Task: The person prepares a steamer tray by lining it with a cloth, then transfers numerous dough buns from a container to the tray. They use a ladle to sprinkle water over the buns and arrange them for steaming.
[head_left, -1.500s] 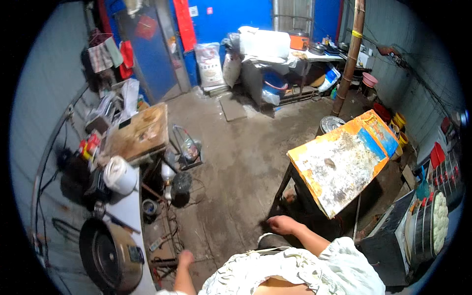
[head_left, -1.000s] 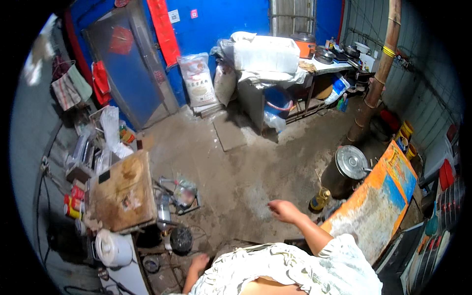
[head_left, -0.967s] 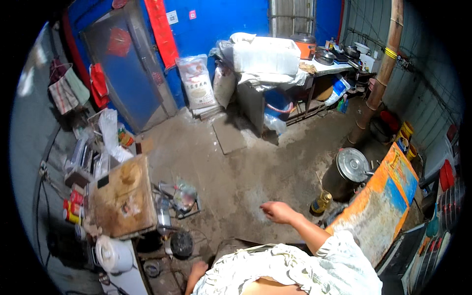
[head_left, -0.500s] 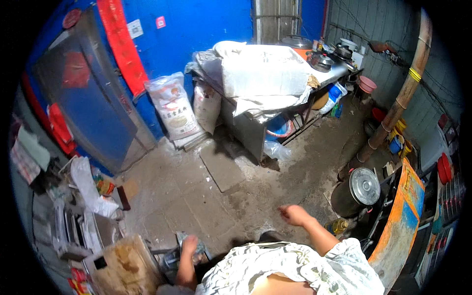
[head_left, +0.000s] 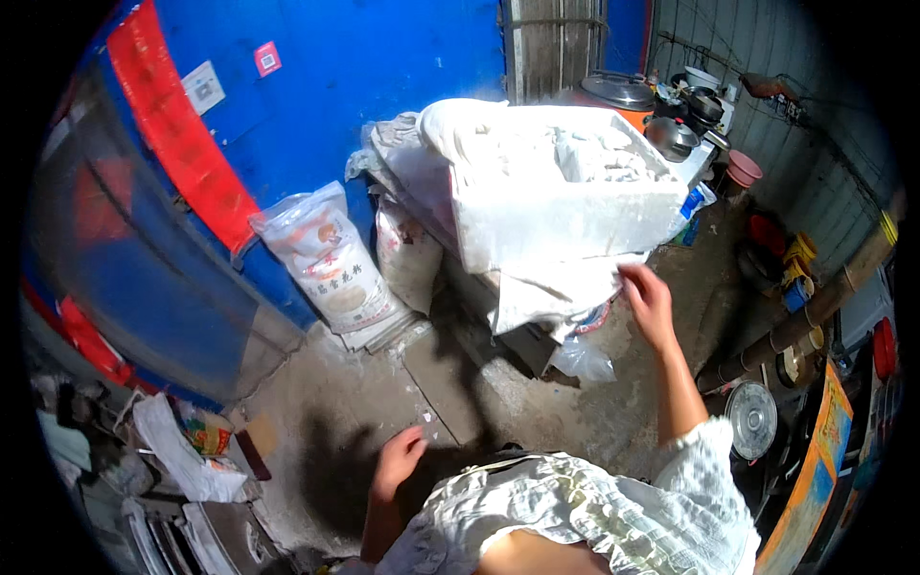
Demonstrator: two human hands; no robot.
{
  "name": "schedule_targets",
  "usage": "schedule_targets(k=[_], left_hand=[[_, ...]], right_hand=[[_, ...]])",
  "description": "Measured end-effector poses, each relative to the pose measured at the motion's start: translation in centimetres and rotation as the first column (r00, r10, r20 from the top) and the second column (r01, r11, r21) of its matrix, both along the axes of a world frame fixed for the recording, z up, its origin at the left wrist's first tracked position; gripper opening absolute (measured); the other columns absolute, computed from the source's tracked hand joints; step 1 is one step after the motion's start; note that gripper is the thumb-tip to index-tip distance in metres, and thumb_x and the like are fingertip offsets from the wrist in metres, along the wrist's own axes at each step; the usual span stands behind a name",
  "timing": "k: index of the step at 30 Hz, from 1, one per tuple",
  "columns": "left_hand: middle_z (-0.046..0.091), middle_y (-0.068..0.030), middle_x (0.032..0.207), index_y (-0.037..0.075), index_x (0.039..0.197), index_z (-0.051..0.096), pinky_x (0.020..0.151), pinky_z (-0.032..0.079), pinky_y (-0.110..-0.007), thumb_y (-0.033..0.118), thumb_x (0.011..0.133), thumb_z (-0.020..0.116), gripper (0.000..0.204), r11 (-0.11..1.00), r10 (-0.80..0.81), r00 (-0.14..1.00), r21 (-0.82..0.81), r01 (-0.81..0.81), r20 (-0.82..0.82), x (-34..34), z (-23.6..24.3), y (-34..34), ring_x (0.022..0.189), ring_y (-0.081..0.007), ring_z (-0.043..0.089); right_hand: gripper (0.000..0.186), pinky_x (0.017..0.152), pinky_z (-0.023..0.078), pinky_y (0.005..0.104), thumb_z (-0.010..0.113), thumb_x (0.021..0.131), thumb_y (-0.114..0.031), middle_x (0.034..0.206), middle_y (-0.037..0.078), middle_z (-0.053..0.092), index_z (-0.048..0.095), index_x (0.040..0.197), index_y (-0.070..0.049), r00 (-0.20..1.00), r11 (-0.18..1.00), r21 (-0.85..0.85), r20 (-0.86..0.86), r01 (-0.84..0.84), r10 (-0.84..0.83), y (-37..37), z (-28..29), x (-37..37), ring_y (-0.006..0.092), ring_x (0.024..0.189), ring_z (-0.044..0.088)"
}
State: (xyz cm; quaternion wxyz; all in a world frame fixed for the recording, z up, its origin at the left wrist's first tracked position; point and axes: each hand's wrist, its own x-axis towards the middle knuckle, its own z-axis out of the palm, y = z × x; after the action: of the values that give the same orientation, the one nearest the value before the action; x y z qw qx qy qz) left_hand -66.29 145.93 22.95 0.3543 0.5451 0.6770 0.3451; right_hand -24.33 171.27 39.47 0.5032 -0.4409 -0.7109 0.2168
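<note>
Right hand (head_left: 648,295): forearm extended forward from the lower right, wrist raised, fingers bent, located at the right end of the white cloth (head_left: 556,292); whether it grips that edge or merely adjoins it cannot be told. Left hand (head_left: 398,458): held low above the floor (head_left: 287,470), released, fingers loosely curled. Count: one white foam box (head_left: 565,225), forward of both hands (the cloth hangs beneath its front wall), white material inside; two sacks (head_left: 335,264), side by side, left of the box; two square cards (head_left: 203,88) on the blue wall (head_left: 383,57); one pink basin (head_left: 744,169).
</note>
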Motion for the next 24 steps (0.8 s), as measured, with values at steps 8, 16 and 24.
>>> schedule_targets(k=[8,16,24], left_hand=[[0.066,-0.0113,0.095,0.001,0.102,0.063,0.077,0.050,-0.033,0.016,0.086,0.055,0.023,0.872,0.421,0.902,-0.232,-0.431,-0.094,-12.5,-4.5,5.8,0.085,-0.0218,0.064],[0.063,-0.0109,0.104,-0.001,0.108,0.058,0.088,0.045,-0.028,0.009,0.092,0.052,0.020,0.959,0.012,0.992,0.280,-0.047,0.124,-20.3,9.7,44.4,0.096,-0.0174,0.060],[0.059,-0.0122,0.112,-0.003,0.120,0.053,0.086,0.047,-0.028,-0.001,0.086,0.053,0.033,0.662,-0.643,0.766,0.501,0.558,-0.002,-8.4,26.6,61.5,0.101,-0.0177,0.059]], right_hand=[[0.069,0.092,0.045,0.0391,0.071,0.065,-0.012,0.121,0.023,0.051,0.044,0.127,0.003,0.782,0.987,-0.113,0.601,-0.118,0.163,30.7,3.3,-17.3,0.0372,0.106,0.054],[0.035,0.072,0.051,0.0397,0.064,0.067,-0.026,0.082,0.024,0.065,0.066,0.087,0.003,0.866,0.978,-0.181,0.501,0.103,0.002,40.2,0.1,-24.5,0.0325,0.081,0.065],[0.034,0.051,0.044,0.0291,0.052,0.091,-0.033,0.066,0.004,0.059,0.062,0.077,-0.004,0.664,0.902,-0.154,-0.629,0.403,-0.404,36.2,19.9,-6.7,0.0137,0.057,0.056]])
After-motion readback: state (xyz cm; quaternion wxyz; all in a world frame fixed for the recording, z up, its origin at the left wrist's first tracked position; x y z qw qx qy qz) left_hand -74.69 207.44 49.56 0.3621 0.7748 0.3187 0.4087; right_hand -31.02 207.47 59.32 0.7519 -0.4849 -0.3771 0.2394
